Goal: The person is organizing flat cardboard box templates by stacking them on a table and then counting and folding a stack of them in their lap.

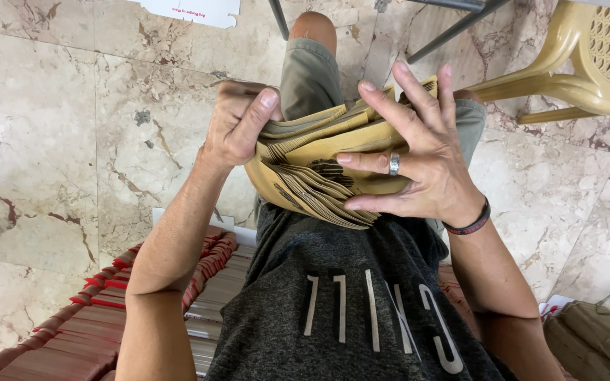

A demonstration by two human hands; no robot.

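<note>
A thick bent stack of tan paper envelopes (319, 159) rests over my lap, fanned at its lower edge. My left hand (238, 127) grips the stack's left end, thumb pressed on top. My right hand (418, 159) lies spread over the right side, fingers splayed across the sheets, a ring on one finger and a dark band on the wrist. Both hands hold the same stack. A dark printed mark shows on the top sheet between the hands.
Rows of red-edged brown packets (79, 324) are stacked at the lower left. A beige plastic chair (587, 63) stands at the upper right on the marble floor (51, 141). More brown bundles (594, 339) lie at the lower right. Dark metal legs (453, 28) cross the top.
</note>
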